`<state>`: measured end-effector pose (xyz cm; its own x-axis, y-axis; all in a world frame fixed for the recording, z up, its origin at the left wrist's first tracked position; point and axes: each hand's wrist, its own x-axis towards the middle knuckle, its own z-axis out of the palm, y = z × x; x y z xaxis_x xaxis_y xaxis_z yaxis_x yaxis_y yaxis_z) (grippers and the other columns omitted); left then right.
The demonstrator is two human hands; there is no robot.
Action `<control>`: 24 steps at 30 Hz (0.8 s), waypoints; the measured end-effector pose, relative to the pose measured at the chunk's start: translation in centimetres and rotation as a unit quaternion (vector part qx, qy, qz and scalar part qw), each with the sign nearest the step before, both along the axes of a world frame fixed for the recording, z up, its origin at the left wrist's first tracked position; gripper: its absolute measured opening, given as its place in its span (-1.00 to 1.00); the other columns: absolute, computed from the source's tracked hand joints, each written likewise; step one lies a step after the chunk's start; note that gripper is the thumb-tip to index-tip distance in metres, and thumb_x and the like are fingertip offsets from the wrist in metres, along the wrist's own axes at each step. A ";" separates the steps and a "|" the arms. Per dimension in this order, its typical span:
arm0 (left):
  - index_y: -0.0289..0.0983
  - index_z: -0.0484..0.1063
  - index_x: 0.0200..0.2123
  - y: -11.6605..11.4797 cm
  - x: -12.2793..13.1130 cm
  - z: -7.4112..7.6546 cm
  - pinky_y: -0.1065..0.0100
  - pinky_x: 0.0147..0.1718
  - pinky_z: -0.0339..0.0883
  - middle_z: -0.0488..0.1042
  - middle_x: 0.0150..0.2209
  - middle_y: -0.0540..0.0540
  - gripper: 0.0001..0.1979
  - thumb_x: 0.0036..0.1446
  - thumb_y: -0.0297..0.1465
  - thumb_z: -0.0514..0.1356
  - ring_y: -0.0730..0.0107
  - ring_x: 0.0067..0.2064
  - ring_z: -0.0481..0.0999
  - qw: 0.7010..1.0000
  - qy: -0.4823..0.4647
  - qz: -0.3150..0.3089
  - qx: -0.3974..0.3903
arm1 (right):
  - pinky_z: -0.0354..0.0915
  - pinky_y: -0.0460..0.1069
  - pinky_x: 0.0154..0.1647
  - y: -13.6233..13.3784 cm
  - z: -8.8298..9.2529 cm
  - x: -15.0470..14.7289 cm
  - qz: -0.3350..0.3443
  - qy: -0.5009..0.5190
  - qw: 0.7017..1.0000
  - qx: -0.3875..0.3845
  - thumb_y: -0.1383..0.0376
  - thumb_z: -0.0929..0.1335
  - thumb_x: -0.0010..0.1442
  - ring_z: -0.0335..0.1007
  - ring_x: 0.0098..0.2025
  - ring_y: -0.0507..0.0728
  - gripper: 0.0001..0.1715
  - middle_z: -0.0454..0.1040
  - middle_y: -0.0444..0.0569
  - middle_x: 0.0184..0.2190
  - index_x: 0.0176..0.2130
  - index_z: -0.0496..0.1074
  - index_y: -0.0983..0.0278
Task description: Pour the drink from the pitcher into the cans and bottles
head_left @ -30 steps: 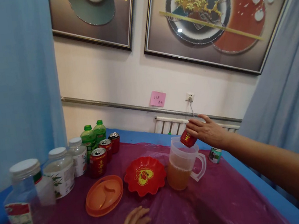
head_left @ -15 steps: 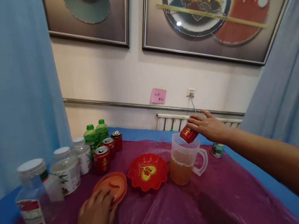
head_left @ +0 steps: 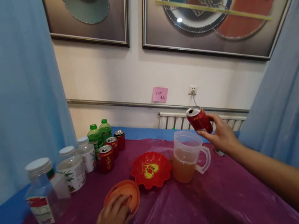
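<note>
My right hand (head_left: 221, 134) is closed around a red drink can (head_left: 199, 121), raised just above and right of a clear plastic pitcher (head_left: 187, 142). The can tilts slightly, its opened top facing up and left. Amber liquid (head_left: 183, 169) fills roughly the lower half of the pitcher. At the near side of the table, my left hand (head_left: 112, 216) grips a round orange plastic lid (head_left: 133, 192), fingers curled over its top; the thumb is hidden. Between lid and pitcher lies a red scalloped plate (head_left: 162, 168) with a yellow heart design.
Three clear jars with white lids stand at left, the nearest jar (head_left: 44, 197) largest. Behind them are two green bottles (head_left: 95, 137) and three red cans, one can (head_left: 106, 160) in front. A small can (head_left: 219, 152) is partly behind my right wrist. Purple plastic sheeting (head_left: 162, 212) covers the table.
My right hand has turned the can from tipped over the pitcher to nearly upright, moving it up and right. My left hand and the orange lid have shifted right and nearer me.
</note>
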<state>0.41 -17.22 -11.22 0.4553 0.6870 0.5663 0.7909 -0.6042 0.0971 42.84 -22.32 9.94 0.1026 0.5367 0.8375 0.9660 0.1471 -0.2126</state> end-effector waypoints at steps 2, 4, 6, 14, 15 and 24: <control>-0.03 0.63 -0.17 -0.7 0.0 0.2 0.05 -0.04 0.48 0.66 -0.01 -0.07 -0.76 0.13 -0.30 0.20 -0.02 0.06 0.59 1.000 -0.007 -0.018 0.021 | 0.38 0.18 -0.11 -1.8 -2.1 -2.2 0.050 0.093 0.994 -0.007 0.06 0.48 0.13 0.50 -0.06 0.37 -0.38 0.53 0.16 -0.04 0.10 0.36 0.24; -0.07 0.59 -0.05 -1.6 0.2 1.1 0.00 -0.03 0.51 0.63 0.03 -0.12 -0.68 0.12 -0.27 0.23 -0.06 0.07 0.59 0.999 -0.032 -0.022 0.028 | 0.38 0.20 -0.01 -3.5 -4.8 -5.2 0.106 0.185 0.976 -0.052 0.07 0.49 0.11 0.48 0.00 0.35 -0.35 0.51 0.13 0.02 0.12 0.33 0.20; -0.15 0.49 0.10 -2.7 0.9 2.8 -0.04 0.03 0.49 0.57 0.12 -0.19 -0.56 0.13 -0.24 0.23 -0.06 0.11 0.56 0.996 -0.081 -0.030 0.008 | 0.39 0.19 0.02 -4.9 -7.7 -8.6 0.170 0.277 0.939 -0.113 0.09 0.50 0.11 0.49 0.00 0.31 -0.40 0.53 0.05 0.01 0.09 0.34 0.16; -0.20 0.29 0.26 -5.3 6.2 10.0 0.08 0.08 0.48 0.53 0.15 -0.24 -0.28 0.04 -0.16 0.33 0.03 0.11 0.58 0.889 -0.306 -0.125 -0.318 | 0.39 0.21 0.10 -5.1 -15.7 -19.1 0.342 0.446 0.804 -0.193 0.17 0.53 -0.02 0.48 0.06 0.34 -0.30 0.54 0.00 0.03 0.11 0.39 0.11; -0.21 0.32 0.22 -5.2 6.5 10.3 0.09 0.06 0.49 0.55 0.13 -0.23 -0.31 0.02 -0.17 0.33 0.04 0.06 0.60 0.876 -0.318 -0.134 -0.338 | 0.41 0.22 0.08 -4.9 -16.3 -19.5 0.353 0.450 0.797 -0.194 0.15 0.54 -0.02 0.49 0.05 0.35 -0.29 0.54 0.01 0.03 0.12 0.40 0.10; -0.30 0.39 0.08 -1.4 2.6 11.4 0.07 -0.05 0.53 0.63 -0.05 -0.25 -0.33 -0.06 -0.08 0.33 -0.01 -0.07 0.65 0.903 -0.326 0.026 -0.279 | 0.46 0.19 0.07 -6.1 -22.9 -15.9 0.279 0.367 0.870 -0.176 0.24 0.48 0.08 0.49 0.08 0.34 -0.34 0.48 0.02 0.13 0.17 0.43 0.02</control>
<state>3.03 -18.66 0.19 0.1098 0.9588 0.2621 0.4823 -0.2819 0.8294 26.94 -28.38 -13.00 0.1815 0.8847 0.4294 0.3506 0.3497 -0.8688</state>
